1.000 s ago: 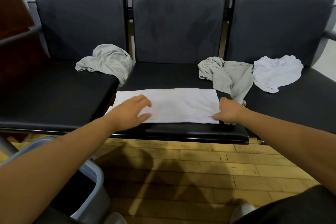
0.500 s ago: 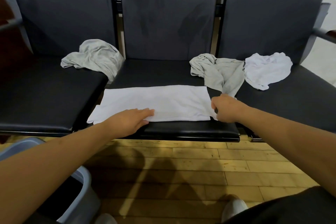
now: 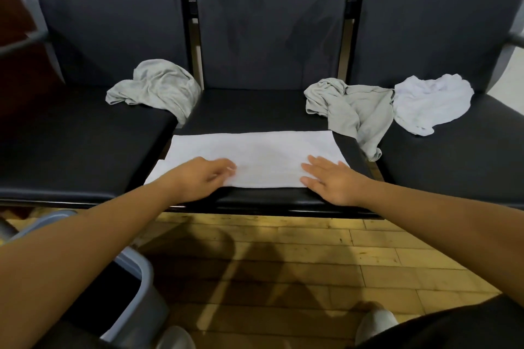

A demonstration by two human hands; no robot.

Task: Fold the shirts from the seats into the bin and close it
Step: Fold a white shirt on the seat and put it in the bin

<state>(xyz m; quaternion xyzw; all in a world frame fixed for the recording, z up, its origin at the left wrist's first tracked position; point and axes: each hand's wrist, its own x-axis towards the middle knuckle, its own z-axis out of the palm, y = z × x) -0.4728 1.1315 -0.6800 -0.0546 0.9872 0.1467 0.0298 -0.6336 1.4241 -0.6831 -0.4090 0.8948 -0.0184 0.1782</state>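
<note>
White shirt [image 3: 255, 156], folded into a flat strip, lies on mid seat [image 3: 255, 110]; left hand [image 3: 198, 176] rests on its front-left w/ relaxed fingers, right hand [image 3: 331, 178] flat on front-right corner. Bin [image 3: 141, 278] lower left.

A row of three black padded seats stands on a wooden plank floor [image 3: 368, 258]. A folded white shirt [image 3: 255, 153] lies flat as a long strip along the front of the middle seat [image 3: 255, 110]. A crumpled grey shirt [image 3: 158, 88] sits at the back of the left seat [image 3: 71, 150]. Another grey shirt [image 3: 354, 110] drapes over the gap towards the right seat [image 3: 453, 164], touching a crumpled white shirt [image 3: 431, 102] there. A grey bin [image 3: 141, 272] stands on the floor at lower left
</note>
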